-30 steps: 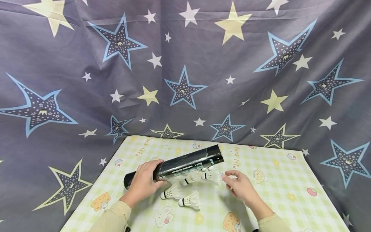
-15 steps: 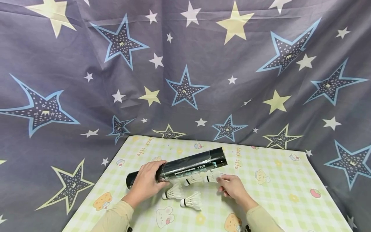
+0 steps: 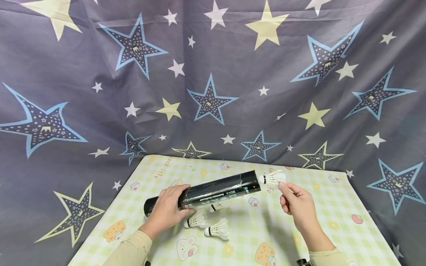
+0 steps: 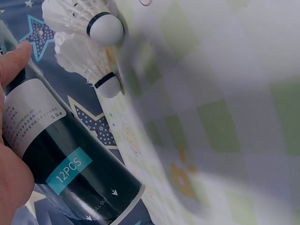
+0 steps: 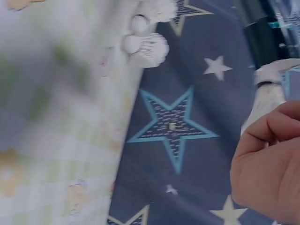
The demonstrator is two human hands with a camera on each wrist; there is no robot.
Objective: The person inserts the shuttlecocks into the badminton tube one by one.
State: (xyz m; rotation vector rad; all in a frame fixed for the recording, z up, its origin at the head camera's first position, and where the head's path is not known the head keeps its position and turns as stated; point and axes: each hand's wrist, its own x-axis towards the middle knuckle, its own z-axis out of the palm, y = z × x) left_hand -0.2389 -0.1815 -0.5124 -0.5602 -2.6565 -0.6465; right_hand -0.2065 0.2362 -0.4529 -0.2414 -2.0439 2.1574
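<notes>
Right of centre in the head view, I've got the right hand (image 3: 301,207) pinching one raised shuttlecock (image 3: 274,178) by its feather skirt, cork pointing left at the mouth of the black tube (image 3: 219,188). Big change from half a second ago: that shuttlecock was lower, under the tube's right end; now it's up level with the mouth, and the hand has gone up and right with it. For the work in hand, I judge this to be a lining-up step, cork and tube roughly on one line. Cork is just beside the rim; whether they touch, I can't tell (right wrist view, upper right, has them overlapping, so no help).

Left of centre and low, the left hand (image 3: 168,208) grips the tube toward its left end, fingers over the top; tube slants up to the right, much as before. Left wrist view, lower left, shows its 12PCS label.

Bottom centre, three loose shuttlecocks (image 3: 217,229) lie on the checked cloth (image 3: 332,205), below the tube; that count is down by one. My main worry: a skewed cork could catch the rim.
</notes>
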